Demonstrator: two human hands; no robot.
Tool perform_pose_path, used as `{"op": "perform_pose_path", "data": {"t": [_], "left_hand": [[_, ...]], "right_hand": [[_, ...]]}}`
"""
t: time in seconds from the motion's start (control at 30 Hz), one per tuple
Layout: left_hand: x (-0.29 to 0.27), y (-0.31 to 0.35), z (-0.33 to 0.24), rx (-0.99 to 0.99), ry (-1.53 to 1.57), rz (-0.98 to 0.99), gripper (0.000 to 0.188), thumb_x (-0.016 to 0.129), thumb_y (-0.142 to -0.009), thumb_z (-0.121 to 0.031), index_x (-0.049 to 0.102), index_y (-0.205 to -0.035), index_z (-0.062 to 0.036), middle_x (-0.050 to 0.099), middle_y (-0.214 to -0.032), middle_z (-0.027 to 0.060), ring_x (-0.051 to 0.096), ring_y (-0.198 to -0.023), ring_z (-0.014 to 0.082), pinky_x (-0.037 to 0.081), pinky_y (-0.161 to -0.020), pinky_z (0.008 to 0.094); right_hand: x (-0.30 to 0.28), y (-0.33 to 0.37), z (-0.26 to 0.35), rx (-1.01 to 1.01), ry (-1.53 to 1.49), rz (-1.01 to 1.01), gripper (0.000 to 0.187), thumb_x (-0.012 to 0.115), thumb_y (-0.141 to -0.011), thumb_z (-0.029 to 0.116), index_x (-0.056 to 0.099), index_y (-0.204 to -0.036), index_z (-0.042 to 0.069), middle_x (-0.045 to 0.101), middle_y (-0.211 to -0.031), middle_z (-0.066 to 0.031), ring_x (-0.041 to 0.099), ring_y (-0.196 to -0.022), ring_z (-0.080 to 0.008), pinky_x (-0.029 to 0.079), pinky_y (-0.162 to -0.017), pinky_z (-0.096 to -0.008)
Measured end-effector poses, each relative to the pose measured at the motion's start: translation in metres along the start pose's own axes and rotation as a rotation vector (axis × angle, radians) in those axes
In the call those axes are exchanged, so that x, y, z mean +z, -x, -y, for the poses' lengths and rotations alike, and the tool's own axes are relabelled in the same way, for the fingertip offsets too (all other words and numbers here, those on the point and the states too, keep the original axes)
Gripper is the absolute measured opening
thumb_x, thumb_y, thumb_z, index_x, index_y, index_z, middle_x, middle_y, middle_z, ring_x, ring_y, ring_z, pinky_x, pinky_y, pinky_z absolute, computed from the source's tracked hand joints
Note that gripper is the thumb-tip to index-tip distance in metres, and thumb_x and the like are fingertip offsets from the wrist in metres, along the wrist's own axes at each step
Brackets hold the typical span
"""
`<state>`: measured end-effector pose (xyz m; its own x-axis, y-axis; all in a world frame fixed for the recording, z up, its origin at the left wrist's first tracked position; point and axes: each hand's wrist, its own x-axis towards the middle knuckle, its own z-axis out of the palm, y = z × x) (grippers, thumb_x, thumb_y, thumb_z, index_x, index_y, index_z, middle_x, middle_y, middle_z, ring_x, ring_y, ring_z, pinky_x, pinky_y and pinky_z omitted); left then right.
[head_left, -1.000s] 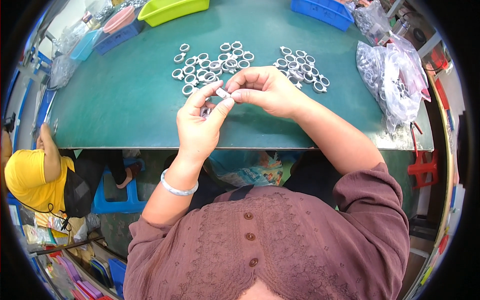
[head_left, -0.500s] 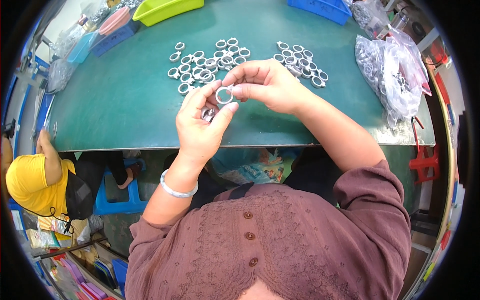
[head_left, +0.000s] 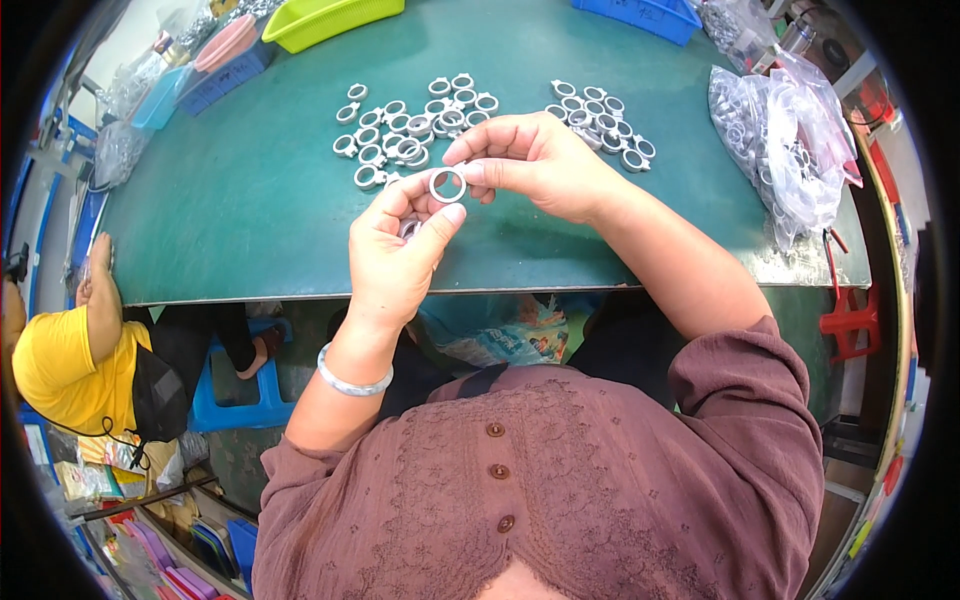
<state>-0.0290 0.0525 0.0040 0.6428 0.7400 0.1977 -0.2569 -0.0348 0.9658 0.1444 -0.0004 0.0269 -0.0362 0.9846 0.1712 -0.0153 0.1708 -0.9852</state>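
Observation:
Between my two hands is a silver metal ring with a small lug, its round face turned toward me. My left hand pinches its lower left edge between thumb and fingers. Tucked in that palm is more grey metal, mostly hidden by the fingers. My right hand grips the ring's upper right side, at the lug, with thumb and forefinger. Just beyond my hands lies a loose group of similar rings on the green table. A second group of rings lies farther right.
A yellow-green bin and a blue bin stand at the far edge. Clear bags of rings sit at the right. Pink, light blue and dark blue trays are at the far left. A person in yellow sits at left.
The ring has turned slightly and faces me more fully, with both hands still on it. My left fingers close further over the metal in the palm. The person at left has raised an arm.

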Motion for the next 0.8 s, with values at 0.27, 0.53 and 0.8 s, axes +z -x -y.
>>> {"op": "perform_pose_path", "data": {"t": [0.27,0.53,0.8], "left_hand": [[-0.0008,-0.0005,0.0001,-0.013,0.071,0.017,0.024,0.060,-0.078,-0.002,0.056,-0.102,-0.0011,0.059,-0.079,0.0010,0.042,-0.053,0.0004,0.031,-0.044,0.0132],[-0.0013,0.0001,-0.0019,-0.075,0.113,0.011,0.022,0.060,-0.078,-0.002,0.055,-0.099,-0.0006,0.059,-0.079,0.0029,0.044,-0.054,0.0023,0.034,-0.044,0.0144],[-0.0050,-0.0012,-0.0032,-0.235,0.266,0.033,0.016,0.052,-0.085,-0.011,0.054,-0.098,-0.0015,0.058,-0.077,0.0062,0.047,-0.052,0.0053,0.035,-0.042,0.0143]], "right_hand": [[-0.0018,-0.0005,-0.0026,-0.029,0.023,0.012,0.017,0.057,-0.082,0.008,0.060,-0.097,0.000,0.061,-0.085,-0.0041,0.055,-0.073,-0.0102,0.047,-0.068,-0.0244],[-0.0023,-0.0008,-0.0039,-0.042,0.029,0.026,0.018,0.056,-0.082,0.008,0.060,-0.097,0.000,0.062,-0.084,-0.0042,0.055,-0.072,-0.0101,0.047,-0.068,-0.0242],[-0.0003,-0.0007,-0.0014,-0.020,0.058,-0.008,0.018,0.056,-0.082,0.009,0.060,-0.098,0.000,0.061,-0.081,-0.0036,0.054,-0.068,-0.0093,0.045,-0.064,-0.0227]]}}
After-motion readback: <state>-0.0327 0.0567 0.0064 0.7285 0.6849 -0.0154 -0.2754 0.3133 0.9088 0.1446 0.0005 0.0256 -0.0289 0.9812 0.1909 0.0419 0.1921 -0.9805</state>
